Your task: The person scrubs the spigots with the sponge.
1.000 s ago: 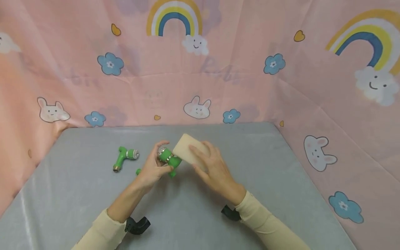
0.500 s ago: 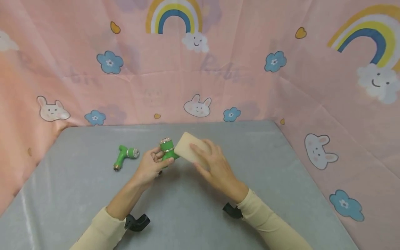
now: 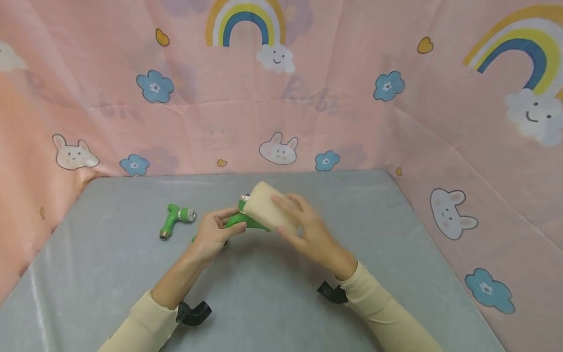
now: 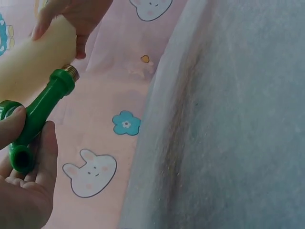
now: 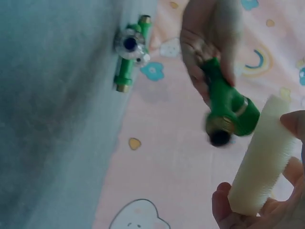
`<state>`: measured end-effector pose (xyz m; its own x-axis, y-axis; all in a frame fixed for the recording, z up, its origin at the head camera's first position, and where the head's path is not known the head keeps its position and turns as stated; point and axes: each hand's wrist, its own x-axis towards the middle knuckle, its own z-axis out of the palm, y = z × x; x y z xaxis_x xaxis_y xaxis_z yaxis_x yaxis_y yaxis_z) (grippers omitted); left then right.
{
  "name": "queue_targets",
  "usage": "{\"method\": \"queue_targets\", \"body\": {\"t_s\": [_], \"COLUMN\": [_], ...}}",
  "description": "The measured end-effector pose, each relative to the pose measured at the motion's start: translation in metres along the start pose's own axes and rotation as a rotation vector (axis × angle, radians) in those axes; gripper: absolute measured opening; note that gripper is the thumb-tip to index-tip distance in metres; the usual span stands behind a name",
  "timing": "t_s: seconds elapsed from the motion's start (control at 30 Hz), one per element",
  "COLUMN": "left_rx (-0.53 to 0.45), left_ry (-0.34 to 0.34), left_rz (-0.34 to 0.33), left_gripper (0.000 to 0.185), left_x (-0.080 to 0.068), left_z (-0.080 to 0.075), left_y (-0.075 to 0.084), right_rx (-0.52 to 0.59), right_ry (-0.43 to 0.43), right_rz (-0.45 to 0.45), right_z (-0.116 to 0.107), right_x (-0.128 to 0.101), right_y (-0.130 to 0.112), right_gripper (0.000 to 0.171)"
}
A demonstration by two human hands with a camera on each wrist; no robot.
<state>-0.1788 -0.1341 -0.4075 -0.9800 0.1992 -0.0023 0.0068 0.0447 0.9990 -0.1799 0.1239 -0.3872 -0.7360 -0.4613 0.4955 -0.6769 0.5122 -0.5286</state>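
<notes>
Above the middle of the counter [image 3: 110, 274], clear of its surface: green spray nozzle [image 3: 248, 222] pinched between thumb and fingers [image 3: 226, 214] of the left hand [image 3: 213, 234], cream sponge block [image 3: 268, 211] grasped in the right hand [image 3: 314, 234], fingers [image 3: 288, 201] curled over the top, thumb somewhere underneath

Big change from half a second back: was standing nearly upright then, silver head pointing up, sponge just beside it on the right. Now tipped over almost flat, far end tucked in under the left end of the sponge, only a bit of silver peeking out there. Sponge nudged a touch left too

Looks like rubbing gone from the side of the body to one end, so probably somewhere mid-way through wiping this one rather than wrapping up

From the left wrist view: gripping the nozzle [image 4: 40, 112] low down, brass threaded tip poking out past the fingertips and right up against the sponge [image 4: 33, 62]. Touching or a sliver apart, can't tell. From the right wrist view: blurry nozzle [image 5: 228, 112] just left of the sponge [image 5: 264, 160]

Second green nozzle [image 3: 176, 220] lying on the counter left of the left hand, untouched, same spot as before. Pink cartoon backdrop [image 3: 308, 98] round the far and side edges
</notes>
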Motion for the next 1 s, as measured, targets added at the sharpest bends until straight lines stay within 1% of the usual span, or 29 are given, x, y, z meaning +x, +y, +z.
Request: {"method": "queue_targets", "body": {"t_s": [0.07, 0.13, 0.23, 0.37, 0.4, 0.5, 0.6, 0.67, 0.77, 0.83, 0.9, 1.0], "left_rx": [-0.017, -0.034, -0.072, -0.154, -0.169, -0.187, -0.184, -0.178, -0.153, -0.130, -0.108, -0.099], "left_ry": [-0.025, -0.025, 0.015, 0.091, 0.101, 0.101, 0.086, 0.094, 0.103, 0.087, 0.062, 0.039], "left_rz": [0.004, 0.002, -0.022, -0.055, -0.057, -0.059, -0.060, -0.062, -0.068, -0.069, -0.069, -0.066], "left_gripper": [0.051, 0.050, 0.048, 0.045, 0.044, 0.041, 0.038, 0.037, 0.035, 0.034, 0.034, 0.033], "left_x": [0.000, 0.001, 0.003, 0.005, 0.004, 0.003, 0.001, 0.001, 0.001, 0.001, 0.000, -0.003], "left_z": [0.001, 0.002, 0.002, 0.002, 0.002, 0.003, 0.004, 0.005, 0.006, 0.009, 0.012, 0.016], "left_y": [0.001, 0.001, 0.002, 0.003, 0.003, 0.003, 0.002, 0.001, 0.000, -0.001, 0.000, 0.001], "right_rx": [0.011, -0.012, -0.061, -0.143, -0.159, -0.192, -0.189, -0.168, -0.133, -0.141, -0.169, -0.214], "right_ry": [-0.017, -0.019, 0.004, 0.040, 0.047, 0.081, 0.133, 0.183, 0.230, 0.225, 0.195, 0.162], "right_rz": [-0.007, 0.000, 0.013, 0.027, 0.034, 0.059, 0.056, 0.022, -0.074, -0.139, -0.180, -0.179], "right_z": [0.002, 0.004, 0.006, 0.006, 0.006, 0.004, 0.001, 0.000, 0.001, 0.004, 0.009, 0.016], "right_x": [0.000, 0.000, 0.001, 0.002, 0.002, 0.000, -0.001, -0.001, 0.000, 0.000, 0.001, 0.000], "right_y": [-0.001, -0.002, -0.002, 0.000, 0.001, 0.005, 0.007, 0.007, 0.005, 0.003, 0.001, 0.001], "right_gripper": [0.061, 0.061, 0.062, 0.062, 0.062, 0.065, 0.068, 0.068, 0.066, 0.063, 0.059, 0.057]}}
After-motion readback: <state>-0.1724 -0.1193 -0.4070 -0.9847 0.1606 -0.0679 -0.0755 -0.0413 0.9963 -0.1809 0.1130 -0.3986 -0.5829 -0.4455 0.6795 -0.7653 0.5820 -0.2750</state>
